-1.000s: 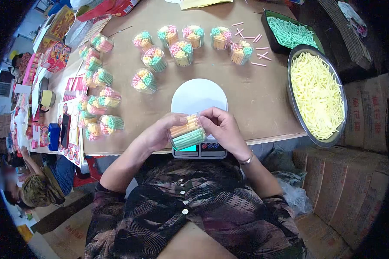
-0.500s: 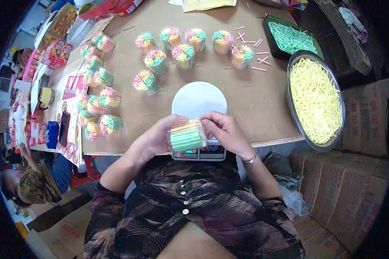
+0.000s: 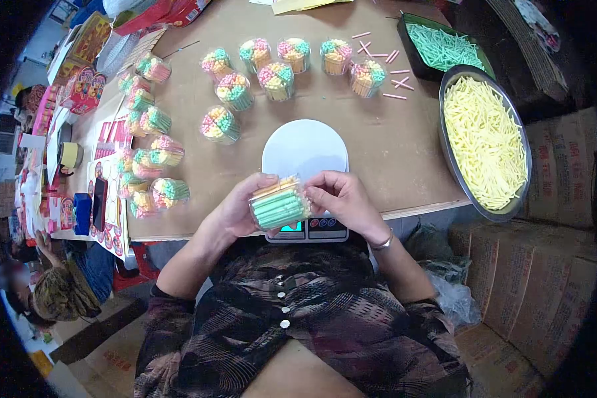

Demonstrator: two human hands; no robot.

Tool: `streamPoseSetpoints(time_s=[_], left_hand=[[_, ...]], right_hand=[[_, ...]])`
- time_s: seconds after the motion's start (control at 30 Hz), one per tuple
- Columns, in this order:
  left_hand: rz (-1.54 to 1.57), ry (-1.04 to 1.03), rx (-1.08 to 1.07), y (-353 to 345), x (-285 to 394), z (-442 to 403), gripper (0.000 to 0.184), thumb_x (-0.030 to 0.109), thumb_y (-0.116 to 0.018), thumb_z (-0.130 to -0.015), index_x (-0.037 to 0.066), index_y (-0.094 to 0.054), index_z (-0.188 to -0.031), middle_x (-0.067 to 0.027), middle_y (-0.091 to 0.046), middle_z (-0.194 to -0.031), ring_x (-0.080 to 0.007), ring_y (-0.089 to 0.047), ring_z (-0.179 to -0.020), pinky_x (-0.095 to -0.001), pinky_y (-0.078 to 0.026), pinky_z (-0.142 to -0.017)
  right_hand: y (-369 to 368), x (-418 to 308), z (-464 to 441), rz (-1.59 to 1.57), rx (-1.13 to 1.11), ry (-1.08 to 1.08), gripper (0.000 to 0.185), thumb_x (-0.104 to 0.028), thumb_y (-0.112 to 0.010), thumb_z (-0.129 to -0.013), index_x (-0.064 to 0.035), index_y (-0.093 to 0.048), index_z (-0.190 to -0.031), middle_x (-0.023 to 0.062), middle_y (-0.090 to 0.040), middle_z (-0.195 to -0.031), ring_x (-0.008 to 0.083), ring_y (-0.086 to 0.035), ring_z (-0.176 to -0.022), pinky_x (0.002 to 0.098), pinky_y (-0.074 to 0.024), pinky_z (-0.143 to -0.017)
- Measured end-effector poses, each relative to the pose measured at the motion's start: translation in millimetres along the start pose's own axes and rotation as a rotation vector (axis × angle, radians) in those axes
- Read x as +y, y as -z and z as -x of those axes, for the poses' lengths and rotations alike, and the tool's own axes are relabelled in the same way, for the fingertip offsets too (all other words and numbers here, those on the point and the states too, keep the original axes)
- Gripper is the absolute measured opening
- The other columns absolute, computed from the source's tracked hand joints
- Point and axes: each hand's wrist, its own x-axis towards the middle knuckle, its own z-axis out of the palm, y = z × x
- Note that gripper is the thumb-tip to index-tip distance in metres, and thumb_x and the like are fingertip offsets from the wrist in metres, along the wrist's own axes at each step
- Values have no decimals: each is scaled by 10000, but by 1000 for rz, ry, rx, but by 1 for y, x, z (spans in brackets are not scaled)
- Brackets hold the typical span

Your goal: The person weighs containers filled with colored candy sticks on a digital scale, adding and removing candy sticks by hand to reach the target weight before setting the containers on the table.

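Note:
My left hand [image 3: 237, 205] is wrapped round a clear cup of sticks [image 3: 278, 204], tipped on its side with green and orange sticks showing. The fingers of my right hand [image 3: 341, 201] are pinched at the cup's right end, touching it; whether they grip a stick there is too small to tell. Under and behind the cup is a white kitchen scale [image 3: 305, 149], its lit display partly covered by my left hand and the cup. Beyond the scale stand several filled cups [image 3: 276, 81] with pink, yellow and green sticks.
Loose pink sticks [image 3: 397, 83] lie at the back right, beside a black tray of green sticks [image 3: 408, 50] and a metal bowl of yellow sticks [image 3: 444, 132]. More filled cups [image 3: 168, 151] line the left. A person [image 3: 60, 292] is at the far left; cardboard boxes [image 3: 524, 278] stand right.
The cup has shifted slightly left and turned in my left hand, so more green sticks face up. My right hand remains at its end.

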Motion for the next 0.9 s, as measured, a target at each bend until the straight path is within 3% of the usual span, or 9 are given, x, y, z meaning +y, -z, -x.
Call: streamPoseSetpoints(time_s=[0.23, 0.37, 0.43, 0.47, 0.53, 0.6, 0.7, 0.8, 0.9], left_hand=[[32, 13, -125, 9, 0, 4, 468, 334, -495, -882, -69, -553, -1113, -207, -651, -907, -244, -650, -662, -319, -527, -449], [15, -40, -46, -1, -5, 7, 477, 313, -531, -874, -58, -527, -1174, -169, -641, -1016, -206, -648, -816, -304, -547, -667], [-82, -109, -335, 0, -3, 2, 539, 236, -679, -790, -39, -503, -1218, -119, -615, -1098, -187, -610, -950, -274, -482, -848], [-81, -127, -377, -3, -1, -3, 539, 236, -679, -790, -39, -503, -1218, -119, -615, -1098, -187, -610, -950, -274, -482, -848], [-330, -129, -503, -9, 0, -6, 696, 108, -808, -640, -14, -487, -1246, -87, -598, -1124, -165, -577, -979, -251, -451, -879], [-457, -78, -554, -10, 3, -8, 791, 9, -839, -553, 8, -482, -1258, -70, -585, -1152, -144, -551, -999, -250, -432, -908], [-578, -161, -652, -20, 6, -12, 765, -18, -815, -579, 28, -475, -1263, -56, -577, -1159, -120, -537, -997, -245, -426, -912], [-588, -251, -576, -22, 8, -14, 767, -23, -808, -575, 28, -469, -1261, -58, -575, -1154, -127, -540, -998, -249, -429, -913], [-587, -307, -488, -16, 5, -12, 769, -28, -802, -571, 28, -463, -1260, -60, -574, -1149, -133, -543, -999, -252, -433, -914]], right_hand=[[-5, -3, -2, 97, 47, 26, 109, -53, -614, -884, 30, -648, -946, 29, -629, -747, 57, -553, -621, 180, -473, -574], [-5, -17, 1, 50, 86, 73, 67, -48, -643, -861, 18, -653, -870, 22, -628, -741, 56, -525, -599, 176, -444, -557], [-2, -34, 7, 291, 85, 109, 60, -39, -678, -829, -1, -646, -797, 8, -614, -717, 58, -487, -574, 185, -406, -533], [0, -41, 9, 333, 101, 118, 60, -39, -678, -829, -1, -646, -797, 8, -614, -717, 58, -487, -574, 185, -406, -533], [0, -53, 14, 515, 12, 429, 92, -36, -716, -786, -20, -636, -746, -5, -578, -678, 69, -447, -547, 207, -363, -507], [3, -63, 16, 693, -87, 548, 102, -39, -736, -762, -33, -636, -745, -5, -544, -652, 83, -442, -539, 229, -349, -496], [6, -77, 14, 792, -139, 677, 101, -30, -740, -747, -42, -640, -746, -8, -531, -647, 89, -434, -532, 242, -337, -490], [8, -97, 17, 759, -142, 660, 96, -4, -733, -734, -32, -646, -764, -3, -561, -668, 89, -441, -529, 230, -344, -485], [20, -101, 11, 586, 87, 717, 88, 37, -703, -739, -14, -644, -780, 21, -606, -709, 78, -477, -542, 187, -374, -500]])
